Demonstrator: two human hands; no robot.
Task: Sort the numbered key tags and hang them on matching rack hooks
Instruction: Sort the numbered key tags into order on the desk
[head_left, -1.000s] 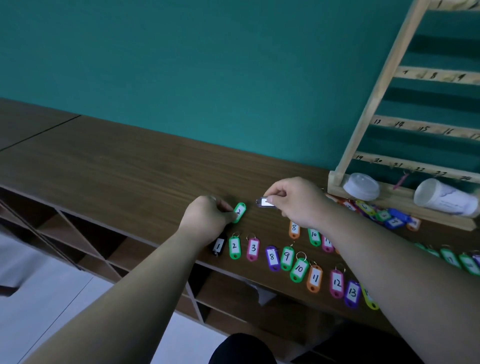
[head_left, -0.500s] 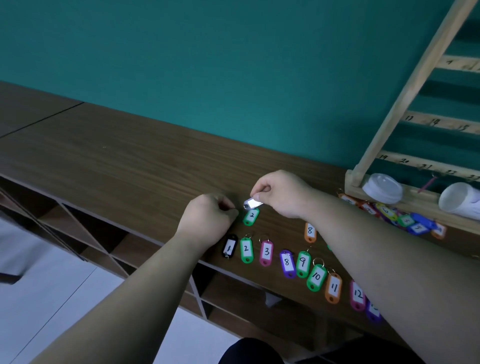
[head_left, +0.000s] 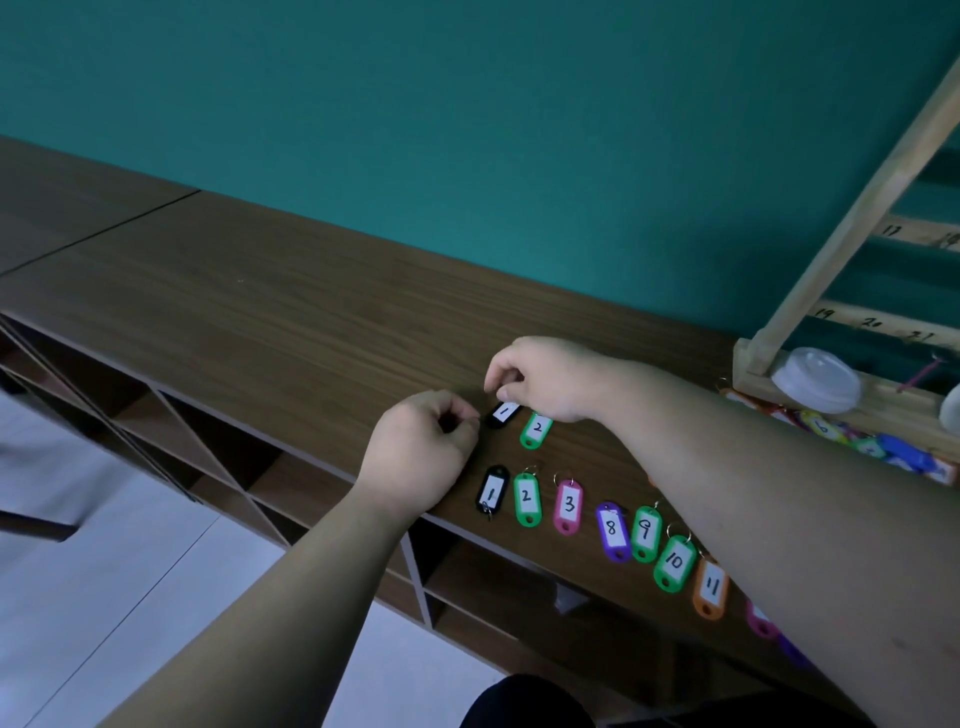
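Pinching rear black tag 1 (head_left: 503, 414) in right hand (head_left: 545, 382) fingers, 9 o'clock of rear green tag 2 (head_left: 536, 430); left hand (head_left: 421, 452) fingers curled, hold unclear. Risk: right forearm (head_left: 779, 493) sweeps front-row tags (head_left: 569, 506) off worktop (head_left: 260, 322)

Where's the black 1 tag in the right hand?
Head view, centre: the black 1 tag is pinched by the right hand, just left of the rear green 2 tag and behind the front-row 1 tag.
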